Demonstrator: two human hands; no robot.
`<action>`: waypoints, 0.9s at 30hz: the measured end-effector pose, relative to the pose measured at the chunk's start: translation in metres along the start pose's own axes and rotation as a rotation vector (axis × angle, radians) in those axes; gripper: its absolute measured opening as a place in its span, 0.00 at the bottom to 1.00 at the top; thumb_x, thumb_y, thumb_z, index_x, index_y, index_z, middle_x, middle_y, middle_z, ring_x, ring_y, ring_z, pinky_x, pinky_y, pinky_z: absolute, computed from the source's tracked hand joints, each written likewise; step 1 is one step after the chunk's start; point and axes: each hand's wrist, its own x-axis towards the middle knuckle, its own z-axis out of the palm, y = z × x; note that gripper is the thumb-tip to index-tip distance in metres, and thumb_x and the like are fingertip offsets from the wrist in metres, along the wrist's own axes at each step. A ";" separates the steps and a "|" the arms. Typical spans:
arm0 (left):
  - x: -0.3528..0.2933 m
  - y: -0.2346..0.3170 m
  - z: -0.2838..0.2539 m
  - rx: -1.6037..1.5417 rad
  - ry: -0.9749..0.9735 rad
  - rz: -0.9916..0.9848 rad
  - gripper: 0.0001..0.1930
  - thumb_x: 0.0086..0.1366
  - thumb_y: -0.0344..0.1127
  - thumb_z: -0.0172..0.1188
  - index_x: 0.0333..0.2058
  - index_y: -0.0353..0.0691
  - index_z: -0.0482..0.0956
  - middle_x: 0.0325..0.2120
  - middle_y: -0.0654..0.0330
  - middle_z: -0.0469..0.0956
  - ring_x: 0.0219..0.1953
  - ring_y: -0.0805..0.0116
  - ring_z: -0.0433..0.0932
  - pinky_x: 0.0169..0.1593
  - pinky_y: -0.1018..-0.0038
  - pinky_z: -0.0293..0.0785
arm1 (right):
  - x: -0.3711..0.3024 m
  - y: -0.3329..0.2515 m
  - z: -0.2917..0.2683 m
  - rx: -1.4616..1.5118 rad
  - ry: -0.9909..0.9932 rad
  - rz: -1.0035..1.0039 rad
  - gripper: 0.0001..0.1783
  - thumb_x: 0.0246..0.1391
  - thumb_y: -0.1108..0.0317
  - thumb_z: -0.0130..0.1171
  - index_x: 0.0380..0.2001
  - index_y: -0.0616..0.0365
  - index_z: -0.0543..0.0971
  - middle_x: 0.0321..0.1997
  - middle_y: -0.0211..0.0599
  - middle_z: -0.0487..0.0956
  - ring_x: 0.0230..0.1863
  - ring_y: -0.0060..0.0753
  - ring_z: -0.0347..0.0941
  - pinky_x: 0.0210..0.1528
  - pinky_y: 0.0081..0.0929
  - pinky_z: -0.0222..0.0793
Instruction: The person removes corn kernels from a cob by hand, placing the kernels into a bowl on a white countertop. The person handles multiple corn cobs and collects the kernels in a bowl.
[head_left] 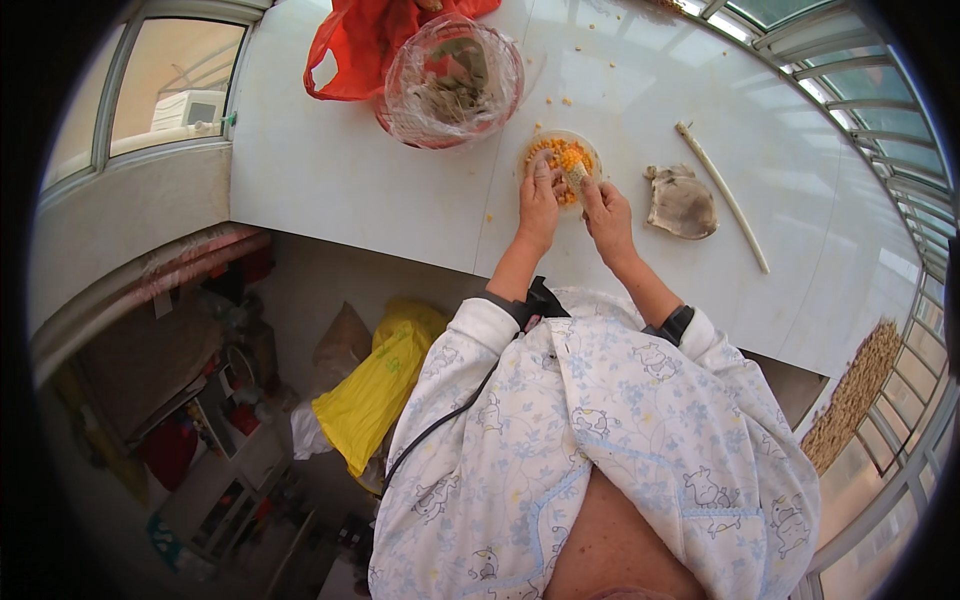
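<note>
A partly stripped corncob (577, 172) rests over a bowl (599, 155) of kernels (544, 147), its near end pinched in the right hand (608, 214); the left hand (539, 203) curls alongside, its hold unclear. Too hard a push could scatter kernels tableward. A plastic-lined red basket (403, 112) crowds the far left; a pale stick (722, 195) lies right.

Before you, on the counter (350, 190), stands the bowl (598, 156), with kernels (548, 147) in it and a few more scattered on the counter. The corn cob (577, 177) is over the bowl, between your left hand (540, 200) and right hand (608, 218). Beyond the bowl, to your left, sits a container (450, 85), a carrier bag (352, 45) just beside it. To your right lies a cloth-like piece (682, 203), then a stick (724, 200) farther right.
</note>
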 end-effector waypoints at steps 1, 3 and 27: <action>0.000 0.002 0.000 0.017 -0.030 -0.016 0.22 0.74 0.44 0.39 0.58 0.35 0.64 0.48 0.58 0.73 0.48 0.72 0.73 0.50 0.74 0.71 | -0.001 -0.001 0.002 -0.021 0.021 -0.036 0.25 0.61 0.49 0.53 0.26 0.63 0.75 0.16 0.27 0.70 0.18 0.17 0.63 0.21 0.22 0.59; 0.000 0.005 0.003 0.047 -0.065 0.015 0.21 0.74 0.46 0.41 0.55 0.36 0.66 0.44 0.59 0.74 0.44 0.73 0.73 0.47 0.75 0.71 | -0.003 -0.006 0.007 -0.023 0.031 -0.095 0.24 0.61 0.49 0.53 0.27 0.62 0.75 0.17 0.27 0.70 0.18 0.17 0.63 0.21 0.22 0.59; -0.035 0.086 0.053 -0.371 -0.072 0.170 0.21 0.75 0.48 0.37 0.49 0.36 0.70 0.33 0.59 0.78 0.36 0.72 0.78 0.44 0.76 0.75 | -0.042 -0.102 0.001 0.181 -0.237 -0.156 0.19 0.68 0.52 0.42 0.38 0.58 0.71 0.20 0.21 0.67 0.16 0.10 0.58 0.16 0.13 0.51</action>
